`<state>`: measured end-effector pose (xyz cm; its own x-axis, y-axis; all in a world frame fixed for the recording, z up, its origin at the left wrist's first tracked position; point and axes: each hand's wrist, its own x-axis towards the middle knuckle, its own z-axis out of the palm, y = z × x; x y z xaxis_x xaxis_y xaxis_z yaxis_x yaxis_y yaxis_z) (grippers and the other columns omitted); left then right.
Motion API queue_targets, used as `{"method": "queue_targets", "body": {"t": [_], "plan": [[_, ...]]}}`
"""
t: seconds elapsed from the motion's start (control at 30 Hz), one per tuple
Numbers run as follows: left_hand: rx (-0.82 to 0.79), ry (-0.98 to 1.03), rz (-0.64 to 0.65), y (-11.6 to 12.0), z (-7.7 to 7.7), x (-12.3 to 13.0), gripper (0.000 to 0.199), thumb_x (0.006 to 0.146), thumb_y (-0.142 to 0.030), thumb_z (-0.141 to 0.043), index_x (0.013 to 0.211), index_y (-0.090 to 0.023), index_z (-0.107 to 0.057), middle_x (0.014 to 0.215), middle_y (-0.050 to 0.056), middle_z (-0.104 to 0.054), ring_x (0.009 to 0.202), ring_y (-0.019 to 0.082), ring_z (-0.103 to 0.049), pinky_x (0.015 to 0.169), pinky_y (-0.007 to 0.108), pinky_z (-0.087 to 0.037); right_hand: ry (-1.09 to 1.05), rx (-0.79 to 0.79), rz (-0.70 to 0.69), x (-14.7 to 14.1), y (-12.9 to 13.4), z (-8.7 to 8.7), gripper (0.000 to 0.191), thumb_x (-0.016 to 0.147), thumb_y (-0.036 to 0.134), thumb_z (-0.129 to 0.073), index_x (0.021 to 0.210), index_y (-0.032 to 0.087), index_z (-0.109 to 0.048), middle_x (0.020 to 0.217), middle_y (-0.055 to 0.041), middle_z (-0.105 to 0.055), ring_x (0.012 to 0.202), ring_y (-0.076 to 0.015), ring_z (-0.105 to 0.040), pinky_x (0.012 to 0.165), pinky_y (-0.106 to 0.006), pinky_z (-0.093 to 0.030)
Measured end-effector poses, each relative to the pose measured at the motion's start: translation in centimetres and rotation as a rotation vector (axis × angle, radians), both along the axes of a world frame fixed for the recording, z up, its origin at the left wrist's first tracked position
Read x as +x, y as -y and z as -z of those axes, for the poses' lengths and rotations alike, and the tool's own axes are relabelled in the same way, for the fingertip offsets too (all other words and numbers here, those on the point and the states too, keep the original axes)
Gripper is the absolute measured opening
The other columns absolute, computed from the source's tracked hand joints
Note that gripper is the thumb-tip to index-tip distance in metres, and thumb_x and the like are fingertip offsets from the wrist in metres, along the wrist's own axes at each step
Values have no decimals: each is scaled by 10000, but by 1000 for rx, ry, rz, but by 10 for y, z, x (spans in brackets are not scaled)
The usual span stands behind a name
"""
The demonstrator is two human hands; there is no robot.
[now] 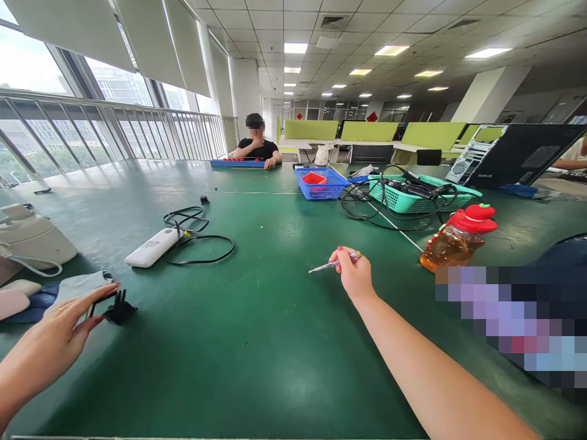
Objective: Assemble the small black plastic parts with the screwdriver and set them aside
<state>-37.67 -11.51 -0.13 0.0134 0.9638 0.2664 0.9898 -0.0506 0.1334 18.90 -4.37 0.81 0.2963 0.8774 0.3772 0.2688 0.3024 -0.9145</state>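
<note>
Ahead, cables (424, 185) in teal basket (398, 200), right hand (358, 278) gripping screwdriver (322, 267), left hand (55, 330) pinching black object (120, 312)

**Deep green desk (275, 360) with bright accents**

The desk is one solid green. A slim tool (324, 266) is silvery with a violet tint; a small stand (120, 310) is black. The power bank (151, 248) is white, its cable (199, 263) black. One latticed basket (323, 192) is blue, holding a red tray (314, 178); another latticed basket (398, 203) is mint. A bottle (452, 245) shows amber liquid under a red lid (477, 220). Partitions (369, 132) are lime green.
</note>
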Motion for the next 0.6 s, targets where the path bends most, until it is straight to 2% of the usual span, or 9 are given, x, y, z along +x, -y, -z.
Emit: {"method": "queue_targets", "body": {"t": [0.1, 0.2, 0.27, 0.33, 0.43, 0.5, 0.6], "plan": [[25, 46, 46, -2, -10, 20, 407, 938, -446, -292, 1294, -429, -488, 1238, -183, -648, 1171, 203, -545, 1067, 407, -376, -1, 0, 4, 0, 0, 0, 408, 843, 455, -488, 552, 192, -598, 473, 16, -443, 460, -117, -424, 446, -248, -329], [6, 6, 35, 1, -17, 35, 391, 926, -453, -341, 1276, -433, -515, 1186, -173, -685, 1192, 222, -548, 1097, 430, -359, -3, 2, -1, 1, 0, 0, 411, 845, 456, -484, 554, 190, -600, 473, 15, -448, 462, -118, -428, 450, -249, -333], [8, -55, -6, 4, -22, 45, 436, 917, -463, -364, 1332, -398, -480, 1188, -142, -694, 1221, 240, -539, 1115, 443, -344, 5, 2, -5, 1, 0, 0, 413, 847, 456, -483, 556, 189, -602, 472, 15, -451, 463, -118, -430, 454, -250, -333], [18, -138, -74, 7, -28, 57, 502, 911, -489, -362, 1366, -311, -472, 1191, -78, -704, 1231, 264, -541, 1117, 447, -348, 14, 7, -6, 1, -1, 1, 415, 849, 456, -483, 555, 188, -601, 468, 15, -452, 460, -119, -431, 456, -251, -333], [2, -284, -173, 9, -36, 75, 570, 915, -507, -310, 1318, -178, -542, 1189, 25, -714, 1195, 278, -581, 1085, 417, -389, 11, 15, -6, 1, -1, 1, 415, 848, 459, -487, 554, 189, -602, 466, 15, -452, 456, -119, -430, 456, -253, -333], [-45, -373, -206, 9, -40, 85, 568, 923, -480, -267, 1265, -163, -591, 1179, 49, -721, 1158, 267, -611, 1055, 391, -415, 3, 19, -8, 1, -1, 2, 414, 848, 460, -489, 555, 189, -603, 470, 15, -452, 457, -119, -428, 455, -254, -332], [-144, -430, -259, 6, -44, 94, 562, 923, -446, -229, 1255, -197, -608, 1147, 39, -738, 1081, 248, -654, 976, 356, -462, 6, 19, -13, 1, -2, 2, 416, 850, 460, -485, 555, 192, -602, 477, 16, -451, 463, -120, -430, 462, -256, -334]]}}
